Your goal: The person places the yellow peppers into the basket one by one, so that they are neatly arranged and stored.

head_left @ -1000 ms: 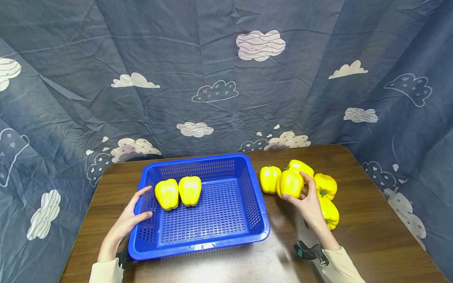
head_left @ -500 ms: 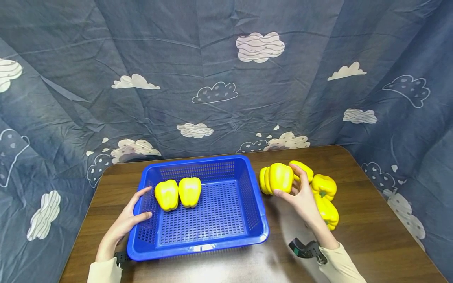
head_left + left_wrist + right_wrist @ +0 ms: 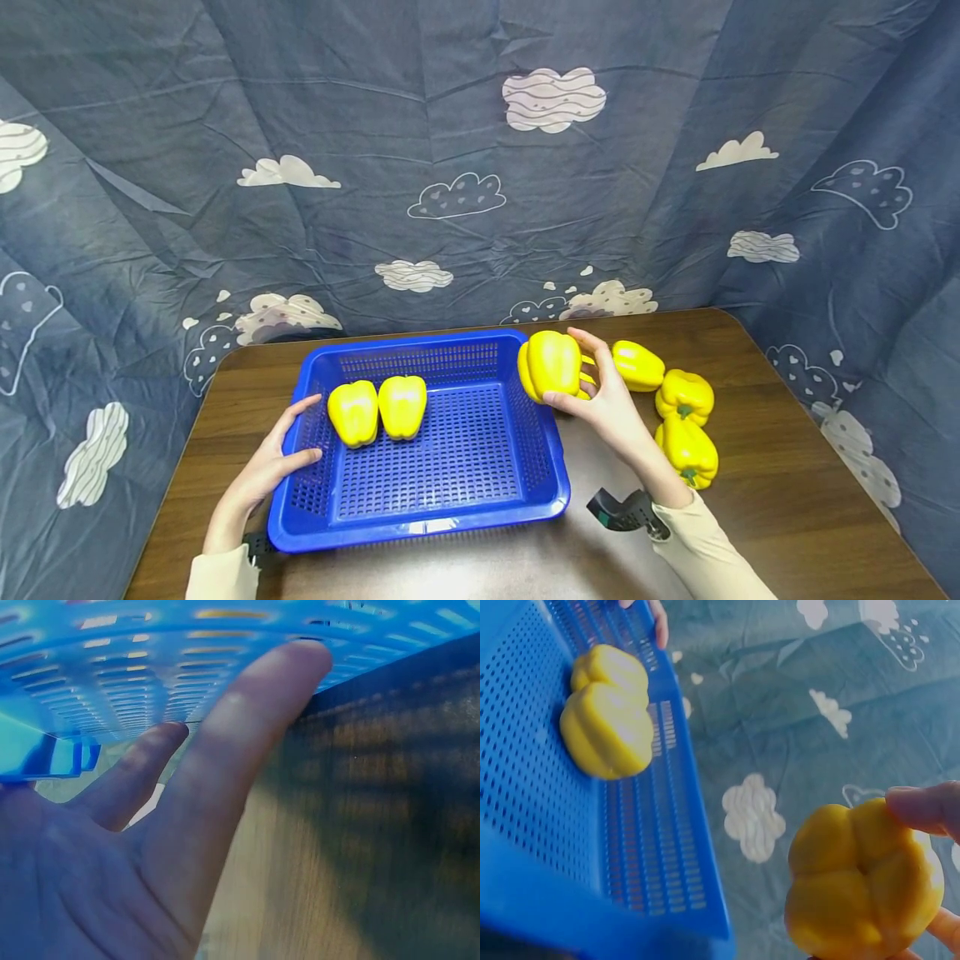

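My right hand [image 3: 603, 400] grips a yellow bell pepper [image 3: 552, 365] between thumb and fingers, up over the right rim of a blue plastic basket [image 3: 442, 527]. In the right wrist view the lobed end of this bell pepper [image 3: 862, 885] faces the camera, apart from the basket wall. My left hand [image 3: 262, 471] holds the basket's left side, thumb and index finger over the rim. The left wrist view shows two of its fingers [image 3: 225, 742] along the slotted outer wall. Inside the basket, two yellow bell peppers [image 3: 402, 407] lie side by side at the left.
Right of the basket, more yellow bell peppers [image 3: 686, 396] lie on the wooden table [image 3: 795, 467]. One is mostly hidden behind my right hand. A blue curtain [image 3: 450, 125] with cloud prints hangs behind the table's back edge.
My right hand has carried its bell pepper left and up, from among the peppers on the table to the basket's right rim. The left hand and the basket have stayed almost still.
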Demonstrator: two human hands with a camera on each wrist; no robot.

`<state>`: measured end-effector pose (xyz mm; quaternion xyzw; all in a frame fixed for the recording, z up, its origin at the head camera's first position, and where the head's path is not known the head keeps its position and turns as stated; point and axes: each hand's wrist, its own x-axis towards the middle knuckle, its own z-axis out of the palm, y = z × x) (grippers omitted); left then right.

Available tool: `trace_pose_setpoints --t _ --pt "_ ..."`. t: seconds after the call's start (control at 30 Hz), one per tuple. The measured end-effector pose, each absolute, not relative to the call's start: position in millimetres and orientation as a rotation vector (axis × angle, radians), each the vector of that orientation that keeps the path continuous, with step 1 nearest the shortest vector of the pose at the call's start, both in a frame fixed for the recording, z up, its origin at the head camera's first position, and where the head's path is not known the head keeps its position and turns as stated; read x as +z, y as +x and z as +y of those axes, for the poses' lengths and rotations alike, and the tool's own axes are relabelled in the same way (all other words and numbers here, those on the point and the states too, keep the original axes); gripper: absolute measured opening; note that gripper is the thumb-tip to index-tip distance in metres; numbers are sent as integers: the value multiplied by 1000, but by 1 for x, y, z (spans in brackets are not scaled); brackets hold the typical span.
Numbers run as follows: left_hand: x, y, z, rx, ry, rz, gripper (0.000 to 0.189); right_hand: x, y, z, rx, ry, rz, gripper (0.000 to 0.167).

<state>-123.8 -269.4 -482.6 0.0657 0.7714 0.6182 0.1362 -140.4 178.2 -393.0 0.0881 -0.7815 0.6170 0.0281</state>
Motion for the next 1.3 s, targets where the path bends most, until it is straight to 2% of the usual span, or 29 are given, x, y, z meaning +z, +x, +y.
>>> trace_pose_setpoints --t 0.7,1.3 --pt "-483 -123 -266 1871 205 2189 71 -384 -157 134 1930 422 -2509 82" --pt "-484 -122 -267 1863 198 2210 70 -403 -169 100 1903 489 -2522 81"
